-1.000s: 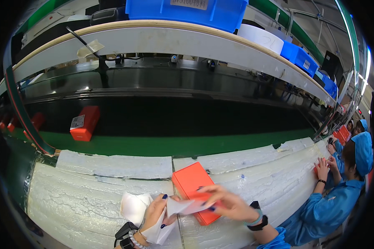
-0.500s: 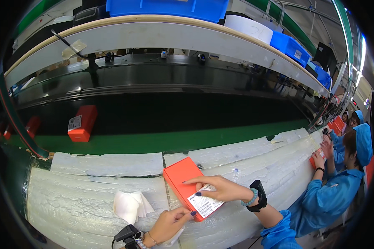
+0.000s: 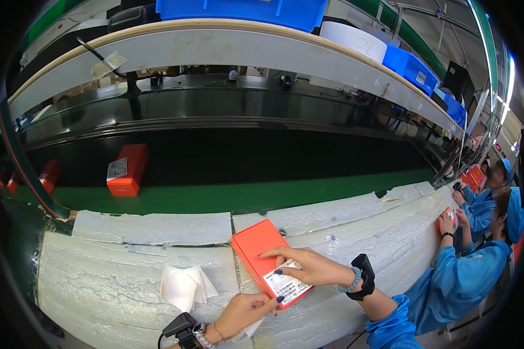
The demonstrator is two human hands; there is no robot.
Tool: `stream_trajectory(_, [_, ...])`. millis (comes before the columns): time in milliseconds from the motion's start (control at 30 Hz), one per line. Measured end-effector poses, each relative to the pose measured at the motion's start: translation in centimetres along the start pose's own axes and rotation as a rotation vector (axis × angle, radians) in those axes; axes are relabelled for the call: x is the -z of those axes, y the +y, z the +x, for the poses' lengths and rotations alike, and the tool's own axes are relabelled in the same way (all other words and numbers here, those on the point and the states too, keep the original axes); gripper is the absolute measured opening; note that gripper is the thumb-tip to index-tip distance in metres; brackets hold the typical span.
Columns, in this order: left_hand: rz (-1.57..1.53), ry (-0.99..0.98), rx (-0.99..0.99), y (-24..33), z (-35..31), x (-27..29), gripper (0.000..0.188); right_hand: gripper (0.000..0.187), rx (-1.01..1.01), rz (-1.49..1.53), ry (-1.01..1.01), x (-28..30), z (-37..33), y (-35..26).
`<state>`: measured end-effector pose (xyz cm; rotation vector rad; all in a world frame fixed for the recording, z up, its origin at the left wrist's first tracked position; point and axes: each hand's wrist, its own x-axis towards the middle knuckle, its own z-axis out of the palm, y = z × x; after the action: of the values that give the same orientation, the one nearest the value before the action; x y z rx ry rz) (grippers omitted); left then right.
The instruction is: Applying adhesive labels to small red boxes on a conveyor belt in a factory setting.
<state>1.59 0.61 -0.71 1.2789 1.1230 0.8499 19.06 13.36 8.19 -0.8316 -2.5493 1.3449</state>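
An orange-red carton (image 3: 251, 247) lies at a slant on the wrapped bench top, a white printed label (image 3: 286, 286) across its near half. My right hand (image 3: 311, 266) rests over it, index finger stretched along the bare lid and thumb on the label, fingers apart. At the near end, my left hand (image 3: 244, 314) pinches the carton's corner, its thumb at the label's lower edge. Crumpled white paper sheets (image 3: 183, 288) sit left of the carton, and another white scrap shows partly beneath my left hand.
Beyond the bench runs a dark green conveyor (image 3: 227, 195) carrying a red carton (image 3: 129, 171), with several more at far left. A shelf edge (image 3: 215, 36) with blue bins (image 3: 239, 13) spans above. At right, co-workers in blue (image 3: 466, 262) handle red cartons.
My left thumb has slid from the carton's corner onto the label's lower edge. Cartons on the conveyor have shifted slightly right. The near co-worker has leaned and moved their hands a little.
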Motion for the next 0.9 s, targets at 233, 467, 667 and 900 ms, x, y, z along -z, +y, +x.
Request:
stream_trajectory(233, [-0.018, -0.032, 0.05, 0.2, 0.2, 0.1, 0.031, 0.045, -0.023, 0.013, 0.004, -0.1, 0.0, -0.1])
stream_trajectory(467, [-0.124, -0.026, 0.044, -0.4, 0.4, 0.0, 0.03, 0.044, -0.004, -0.017, 0.009, -0.6, -0.1, -0.2])
stream_trajectory(667, [-0.099, 0.027, 0.045, -0.5, 0.1, -0.3, 0.029, 0.051, 0.028, -0.766, 0.087, -4.5, -1.2, -1.1])
stream_trajectory(900, [0.274, -0.093, 0.035, 0.3, -0.7, 0.3, 0.021, 0.038, 0.382, -0.813, 0.24, -5.3, 1.5, 0.0])
